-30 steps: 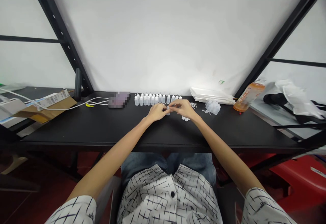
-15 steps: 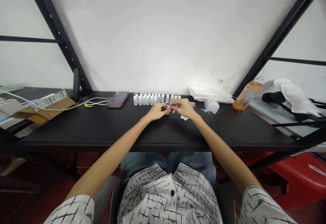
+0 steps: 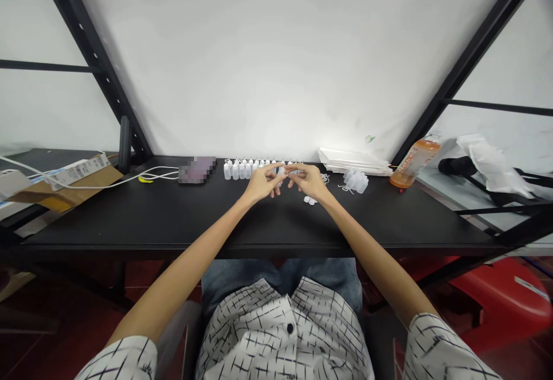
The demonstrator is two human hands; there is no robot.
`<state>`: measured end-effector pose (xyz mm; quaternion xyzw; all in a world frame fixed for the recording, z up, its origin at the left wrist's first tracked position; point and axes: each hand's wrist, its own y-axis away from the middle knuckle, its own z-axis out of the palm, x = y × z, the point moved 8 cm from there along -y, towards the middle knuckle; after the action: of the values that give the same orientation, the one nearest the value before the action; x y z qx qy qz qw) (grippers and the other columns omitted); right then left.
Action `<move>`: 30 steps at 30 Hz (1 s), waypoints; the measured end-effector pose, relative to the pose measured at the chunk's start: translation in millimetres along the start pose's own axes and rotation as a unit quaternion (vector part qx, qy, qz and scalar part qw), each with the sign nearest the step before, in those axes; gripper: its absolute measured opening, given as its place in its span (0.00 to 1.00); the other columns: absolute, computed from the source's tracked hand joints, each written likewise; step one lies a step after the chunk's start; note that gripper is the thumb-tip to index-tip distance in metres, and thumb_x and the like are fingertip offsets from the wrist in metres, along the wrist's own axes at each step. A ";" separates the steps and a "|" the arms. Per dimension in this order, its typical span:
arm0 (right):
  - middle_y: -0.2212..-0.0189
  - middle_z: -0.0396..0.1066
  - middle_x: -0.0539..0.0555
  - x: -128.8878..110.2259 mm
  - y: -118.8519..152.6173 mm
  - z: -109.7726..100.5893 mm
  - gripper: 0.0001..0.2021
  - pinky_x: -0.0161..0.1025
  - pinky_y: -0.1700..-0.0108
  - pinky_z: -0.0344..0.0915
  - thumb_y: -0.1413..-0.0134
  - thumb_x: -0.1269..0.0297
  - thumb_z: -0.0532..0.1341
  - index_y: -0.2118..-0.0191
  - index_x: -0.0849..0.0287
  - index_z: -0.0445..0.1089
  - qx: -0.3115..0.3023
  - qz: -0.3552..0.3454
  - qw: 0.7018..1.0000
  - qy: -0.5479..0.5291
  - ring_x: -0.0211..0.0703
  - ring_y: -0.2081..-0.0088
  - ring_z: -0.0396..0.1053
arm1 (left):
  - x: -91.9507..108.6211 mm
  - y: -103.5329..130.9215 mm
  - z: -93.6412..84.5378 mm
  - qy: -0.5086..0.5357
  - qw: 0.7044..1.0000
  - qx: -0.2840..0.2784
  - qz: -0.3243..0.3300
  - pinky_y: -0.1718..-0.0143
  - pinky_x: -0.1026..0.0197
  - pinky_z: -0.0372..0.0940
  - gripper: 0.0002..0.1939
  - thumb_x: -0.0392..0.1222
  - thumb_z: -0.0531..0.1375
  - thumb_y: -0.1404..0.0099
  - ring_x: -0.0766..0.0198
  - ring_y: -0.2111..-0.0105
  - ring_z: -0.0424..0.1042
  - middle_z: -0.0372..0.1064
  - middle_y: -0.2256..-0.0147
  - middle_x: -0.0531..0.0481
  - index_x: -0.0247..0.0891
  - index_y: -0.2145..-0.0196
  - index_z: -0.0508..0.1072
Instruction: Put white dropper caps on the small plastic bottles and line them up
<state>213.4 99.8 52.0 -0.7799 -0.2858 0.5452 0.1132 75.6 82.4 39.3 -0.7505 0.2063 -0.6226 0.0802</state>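
A small translucent white squeeze bottle point(image 3: 281, 171) is held between both hands above the black table, partly covered by fingers. My left hand point(image 3: 260, 183) grips it from the left side. The thumb and fingers of my right hand point(image 3: 309, 181) are pinched at the bottle's upper part; whether they hold a separate small piece there cannot be made out. Behind my hands stand rows of similar small white bottles point(image 3: 242, 169), partly hidden by the left hand. Several small white caps point(image 3: 310, 200) lie on the table below my right hand.
Thin white strips point(image 3: 325, 178) and a clump of clear plastic pieces point(image 3: 356, 181) lie to the right, before stacked white sheets point(image 3: 354, 161). An orange drink bottle point(image 3: 415, 161) leans at the right frame. Leftward are a phone point(image 3: 203, 170), a white cable point(image 3: 155, 173) and a cardboard box point(image 3: 82, 187).
Both hands have risen slightly with the bottle, and the left hand's fingers have shifted around it. The whole view has moved a little.
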 end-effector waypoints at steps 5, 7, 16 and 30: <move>0.62 0.77 0.61 0.2 0.4 0.1 0.17 0.31 0.83 0.62 0.49 0.54 0.65 0.60 0.63 0.77 -0.001 0.009 1.000 -0.022 0.41 0.76 0.75 | 0.5 -0.4 -2.2 0.004 1.000 0.010 0.000 0.86 0.67 0.60 0.29 0.50 0.65 0.38 0.68 0.83 0.70 0.72 0.76 0.50 0.28 0.45 0.71; 0.64 0.77 0.60 0.3 0.9 -0.4 0.18 0.31 0.84 0.62 0.49 0.53 0.66 0.61 0.64 0.77 0.002 0.008 1.000 -0.025 0.41 0.76 0.75 | 2.8 0.0 -3.4 -0.015 1.000 0.015 0.001 0.87 0.68 0.59 0.28 0.50 0.65 0.37 0.69 0.84 0.68 0.73 0.76 0.50 0.28 0.46 0.71; 0.62 0.75 0.58 -4.6 4.8 1.4 0.18 0.29 0.85 0.61 0.48 0.53 0.66 0.58 0.63 0.74 -0.016 0.005 0.999 -0.035 0.39 0.77 0.74 | 7.4 0.5 -9.7 -0.048 0.998 0.036 -0.008 0.87 0.68 0.57 0.26 0.52 0.68 0.41 0.71 0.86 0.66 0.76 0.74 0.48 0.28 0.52 0.74; 0.63 0.74 0.57 -5.7 7.5 1.6 0.16 0.29 0.84 0.61 0.49 0.54 0.66 0.61 0.62 0.72 -0.034 0.007 0.999 -0.025 0.38 0.77 0.74 | 9.7 3.6 -3.8 -0.053 0.998 0.001 -0.016 0.86 0.67 0.62 0.20 0.50 0.69 0.42 0.69 0.87 0.67 0.70 0.79 0.55 0.34 0.60 0.69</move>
<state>213.0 90.3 52.1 -0.7711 -0.3016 0.5556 0.0753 72.5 75.7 47.4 -0.7860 0.1889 -0.5830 0.0815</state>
